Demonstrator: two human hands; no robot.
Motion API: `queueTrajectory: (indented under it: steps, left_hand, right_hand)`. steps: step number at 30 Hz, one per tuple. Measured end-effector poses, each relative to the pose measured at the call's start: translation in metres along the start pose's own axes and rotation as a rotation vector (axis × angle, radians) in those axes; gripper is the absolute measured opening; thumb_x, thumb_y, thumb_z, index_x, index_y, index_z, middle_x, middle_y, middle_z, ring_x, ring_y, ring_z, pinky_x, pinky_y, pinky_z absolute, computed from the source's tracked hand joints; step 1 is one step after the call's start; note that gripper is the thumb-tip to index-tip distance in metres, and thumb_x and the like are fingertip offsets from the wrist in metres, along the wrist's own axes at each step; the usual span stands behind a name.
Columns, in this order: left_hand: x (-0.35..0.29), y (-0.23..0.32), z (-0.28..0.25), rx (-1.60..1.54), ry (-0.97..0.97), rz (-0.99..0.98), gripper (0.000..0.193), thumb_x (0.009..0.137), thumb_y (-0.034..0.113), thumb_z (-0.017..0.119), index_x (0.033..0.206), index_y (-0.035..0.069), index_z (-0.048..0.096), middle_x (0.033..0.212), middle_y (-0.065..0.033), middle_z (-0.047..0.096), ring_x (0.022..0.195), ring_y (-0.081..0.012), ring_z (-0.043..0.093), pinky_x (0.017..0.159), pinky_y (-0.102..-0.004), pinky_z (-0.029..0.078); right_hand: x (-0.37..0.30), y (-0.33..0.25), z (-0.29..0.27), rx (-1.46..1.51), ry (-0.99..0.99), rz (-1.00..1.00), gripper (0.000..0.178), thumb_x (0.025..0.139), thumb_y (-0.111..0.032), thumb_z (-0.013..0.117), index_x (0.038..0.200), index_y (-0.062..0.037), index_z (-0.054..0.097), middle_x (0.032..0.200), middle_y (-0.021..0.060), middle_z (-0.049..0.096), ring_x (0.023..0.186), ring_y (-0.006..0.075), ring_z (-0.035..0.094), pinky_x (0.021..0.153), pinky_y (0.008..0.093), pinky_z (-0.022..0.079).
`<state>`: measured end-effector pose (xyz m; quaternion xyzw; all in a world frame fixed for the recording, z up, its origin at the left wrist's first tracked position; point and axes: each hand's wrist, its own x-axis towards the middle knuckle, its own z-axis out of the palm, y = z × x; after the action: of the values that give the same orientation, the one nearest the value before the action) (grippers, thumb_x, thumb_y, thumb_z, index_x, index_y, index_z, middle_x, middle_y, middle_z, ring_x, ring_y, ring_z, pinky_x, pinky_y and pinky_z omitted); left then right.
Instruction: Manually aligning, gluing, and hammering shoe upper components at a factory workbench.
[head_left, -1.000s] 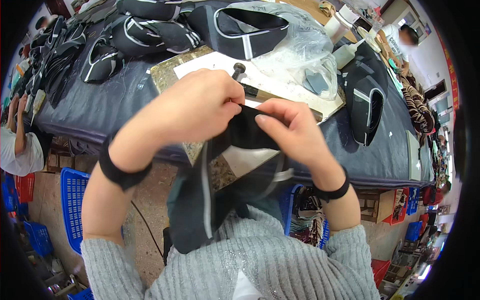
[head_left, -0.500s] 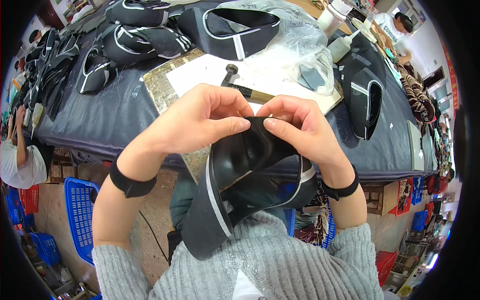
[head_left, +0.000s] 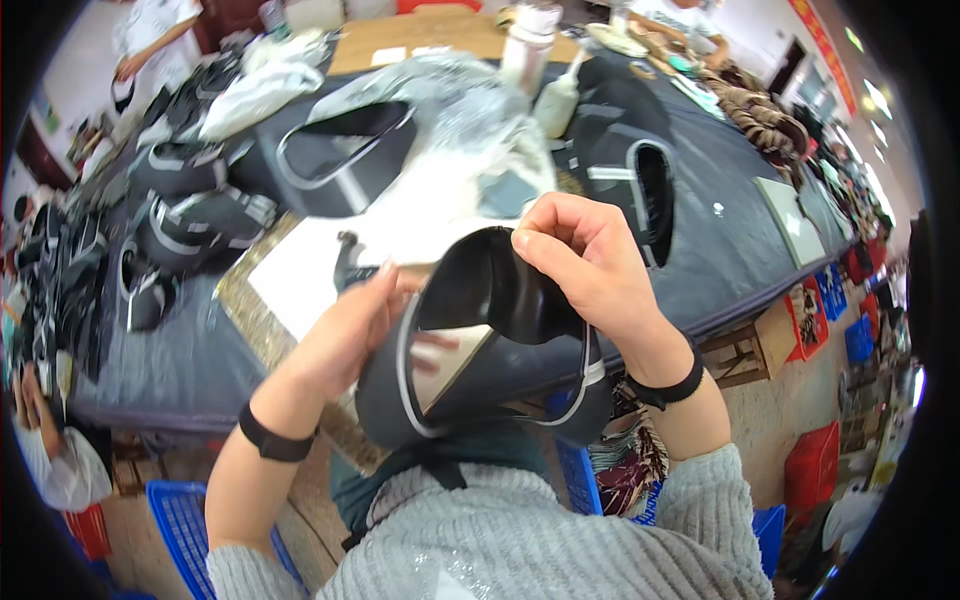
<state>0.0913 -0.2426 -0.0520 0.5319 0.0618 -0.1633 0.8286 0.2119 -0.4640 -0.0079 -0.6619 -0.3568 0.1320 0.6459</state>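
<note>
A black shoe upper (head_left: 395, 400) with light tape along its seams hangs in front of me, its glossy inner side showing. My right hand (head_left: 590, 255) pinches its top edge between thumb and fingers. Beside the upper's left part is my left hand (head_left: 345, 330), slightly blurred, with its fingers stretched apart. Some of those fingertips show through the upper's opening; whether they touch it I cannot tell. Just beyond the left hand lies a hammer (head_left: 347, 255), partly hidden, on white paper (head_left: 290, 270) over a speckled slab (head_left: 240, 305).
More taped black uppers (head_left: 345, 165) lie on the dark-covered table (head_left: 200, 355), beside crumpled clear plastic (head_left: 450, 110). A squeeze bottle (head_left: 557, 103) and a white container (head_left: 528, 50) stand behind. Blue baskets (head_left: 190, 520) sit on the floor. Other people work around the table.
My left hand has let go of the upper's top edge and moved left and down, its fingers spreading. The right hand keeps its pinch. The whole view has shifted and turned.
</note>
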Motion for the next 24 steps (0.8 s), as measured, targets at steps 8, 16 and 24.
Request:
queueTrajectory:
  steps: [8, 16, 24]
  left_hand:
    - [0.046, -0.008, 0.04, 0.171, -0.401, 0.287, 0.054, 0.092, 0.022, 0.069, 0.136, -0.004, 0.053, 0.134, -0.0207, 0.058, 0.128, -0.0345, 0.054, 0.109, -0.049, 0.042]
    - [0.128, 0.005, 0.056, 0.168, -0.184, 0.095, 0.03, 0.105, 0.028, 0.05, 0.119, 0.005, 0.062, 0.105, -0.0027, 0.068, 0.101, -0.0105, 0.063, 0.088, -0.0293, 0.052]
    - [0.141, 0.073, 0.111, 0.694, 0.004, 0.584, 0.034, 0.102, 0.032, 0.052, 0.114, 0.003, 0.066, 0.108, -0.0118, 0.069, 0.103, -0.016, 0.064, 0.087, -0.0346, 0.05]
  right_hand:
    - [0.002, -0.009, -0.094, 0.105, 0.582, 0.109, 0.013, 0.091, -0.011, 0.067, 0.082, -0.0018, 0.065, 0.066, -0.0073, 0.056, 0.056, -0.0018, 0.041, 0.05, 0.0192, 0.029]
    - [-0.028, 0.008, -0.147, 0.092, 0.723, 0.134, 0.012, 0.089, -0.01, 0.067, 0.088, 0.0019, 0.067, 0.073, -0.002, 0.062, 0.065, 0.0027, 0.051, 0.055, 0.0215, 0.037]
    - [-0.041, -0.001, -0.144, -0.389, 0.261, 0.16, 0.014, 0.085, -0.008, 0.063, 0.084, 0.0052, 0.066, 0.059, -0.0005, 0.059, 0.055, 0.0041, 0.048, 0.051, 0.0247, 0.039]
